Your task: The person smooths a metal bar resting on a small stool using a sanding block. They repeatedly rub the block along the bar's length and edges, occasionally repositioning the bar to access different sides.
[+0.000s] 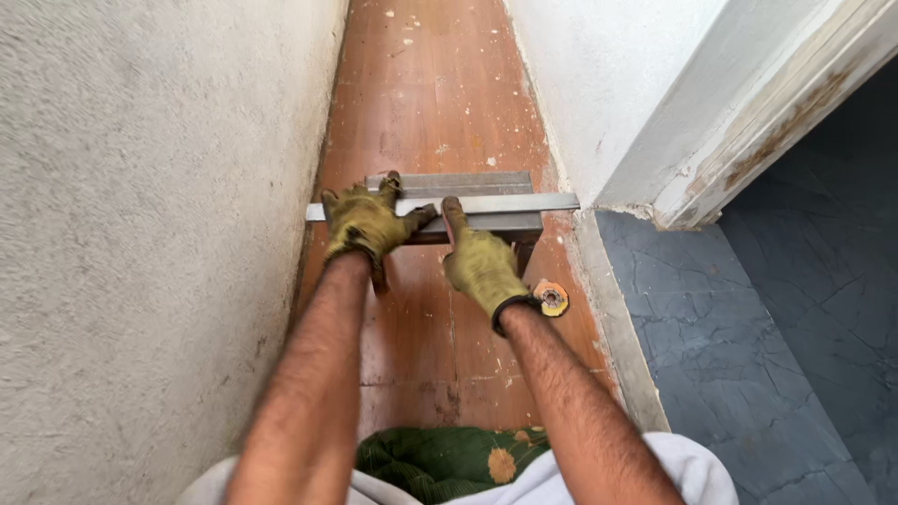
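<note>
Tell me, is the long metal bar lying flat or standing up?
Lying flat: the metal bar runs sideways across a grey metal piece, under the left hand and right hand.

You have two hands in view, each in one olive-yellow work glove: your left hand (pixel 367 223) and your right hand (pixel 479 262), so two gloves in all, and both rest on the metal pieces. You can count two grey metal pieces on the floor (pixel 421 84): one long flat strip (pixel 524 202) lying crosswise, and one wider channel-shaped section (pixel 468 183) just behind and under it. Beside your right wrist lies one small round disc (pixel 552 298) with an orange rim, and at the bottom edge shows one green patterned cloth (pixel 440 460).
</note>
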